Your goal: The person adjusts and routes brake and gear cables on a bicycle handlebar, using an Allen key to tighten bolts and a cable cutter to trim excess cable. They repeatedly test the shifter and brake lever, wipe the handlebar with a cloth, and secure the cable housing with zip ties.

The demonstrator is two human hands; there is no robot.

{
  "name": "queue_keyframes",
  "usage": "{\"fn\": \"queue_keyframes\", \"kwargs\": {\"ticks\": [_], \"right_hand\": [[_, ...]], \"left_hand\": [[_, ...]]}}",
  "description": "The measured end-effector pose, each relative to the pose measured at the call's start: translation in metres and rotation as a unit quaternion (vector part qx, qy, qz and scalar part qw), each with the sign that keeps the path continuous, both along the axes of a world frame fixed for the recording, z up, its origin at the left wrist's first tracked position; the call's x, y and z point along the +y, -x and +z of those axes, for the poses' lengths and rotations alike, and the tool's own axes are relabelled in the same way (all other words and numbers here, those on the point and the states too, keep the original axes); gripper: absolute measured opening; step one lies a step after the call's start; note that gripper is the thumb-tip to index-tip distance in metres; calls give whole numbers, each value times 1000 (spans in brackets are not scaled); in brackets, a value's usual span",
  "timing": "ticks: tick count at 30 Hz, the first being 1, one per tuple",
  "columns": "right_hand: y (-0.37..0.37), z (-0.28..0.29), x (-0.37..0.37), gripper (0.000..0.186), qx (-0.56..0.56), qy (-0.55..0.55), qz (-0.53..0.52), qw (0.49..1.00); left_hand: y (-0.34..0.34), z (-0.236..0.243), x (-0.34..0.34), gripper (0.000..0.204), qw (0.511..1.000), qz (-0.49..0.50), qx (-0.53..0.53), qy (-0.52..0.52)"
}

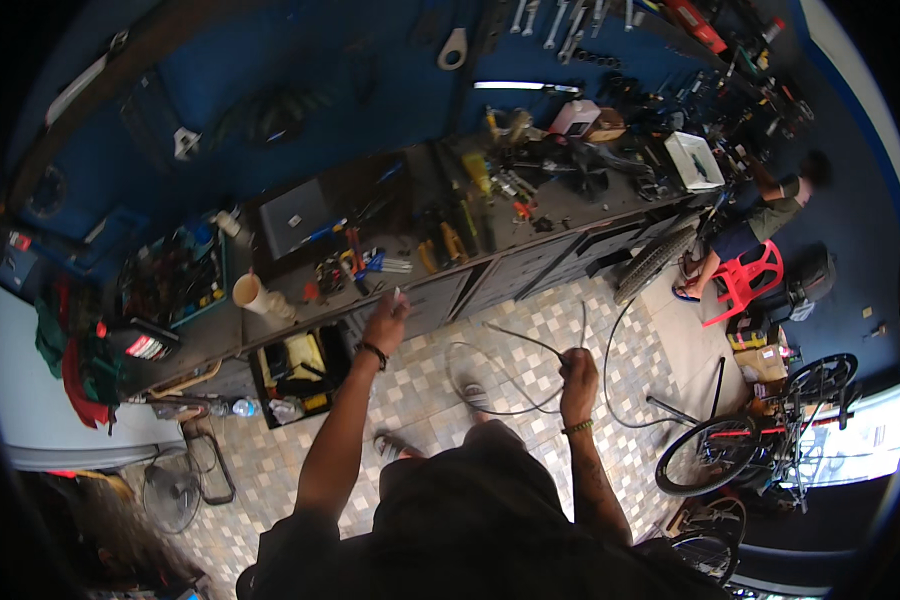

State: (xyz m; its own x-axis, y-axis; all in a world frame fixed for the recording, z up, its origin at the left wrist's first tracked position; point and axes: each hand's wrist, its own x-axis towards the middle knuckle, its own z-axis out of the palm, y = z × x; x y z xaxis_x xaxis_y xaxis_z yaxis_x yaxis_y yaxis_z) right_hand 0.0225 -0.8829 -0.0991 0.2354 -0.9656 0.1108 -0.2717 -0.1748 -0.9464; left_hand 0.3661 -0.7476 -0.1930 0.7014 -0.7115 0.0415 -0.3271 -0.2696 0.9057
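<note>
- A dark blue wall (370, 90) backs the room, with wrenches (560, 25) hanging in a row near its top.
- A floor (660, 370) of small beige, brown and grey tiles lies below the hands.
- A long workbench (570, 215) runs along the wall, crowded with tools; a grey flat case (295, 215), a beige cup (250, 292) and a white bin (705, 184) stand or lie on it.
- A bicycle (770, 431) stands at the right, and a loose tyre (655, 262) leans near the bench front.
- Another person (765, 225) is by the bench's far right end, beside a red plastic chair (745, 285).
- A thin dark cable (520, 335) hangs in wide loops over the floor, in front of the wearer, with stretches reaching out on both sides of the right hand.
- The right hand (578, 382) is closed in a fist around the cable where its loops meet.
- The left hand (385, 320), raised before the bench edge, has its fingertips pinched together on a small pale piece (398, 292), too blurred to identify.
</note>
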Motion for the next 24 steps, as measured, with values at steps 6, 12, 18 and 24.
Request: {"fn": "queue_keyframes", "kwargs": {"ticks": [6, 12, 18, 24], "right_hand": [[106, 3, -73, 42, -7, -6, -76, 997], [170, -13, -178, 45, -38, -43, -88, 994], [168, 28, -293, 44, -60, -29, -42, 997], [177, 16, -385, 41, -96, -22, -71, 993]], "left_hand": [[-32, 54, -148, 24, 932, 30, 340, 124], [-25, 244, -321, 26, 932, 140, -207, 261], [-35, 438, -423, 23, 867, 204, -288, 352], [-49, 456, -455, 27, 856, 218, -384, 270]]}}
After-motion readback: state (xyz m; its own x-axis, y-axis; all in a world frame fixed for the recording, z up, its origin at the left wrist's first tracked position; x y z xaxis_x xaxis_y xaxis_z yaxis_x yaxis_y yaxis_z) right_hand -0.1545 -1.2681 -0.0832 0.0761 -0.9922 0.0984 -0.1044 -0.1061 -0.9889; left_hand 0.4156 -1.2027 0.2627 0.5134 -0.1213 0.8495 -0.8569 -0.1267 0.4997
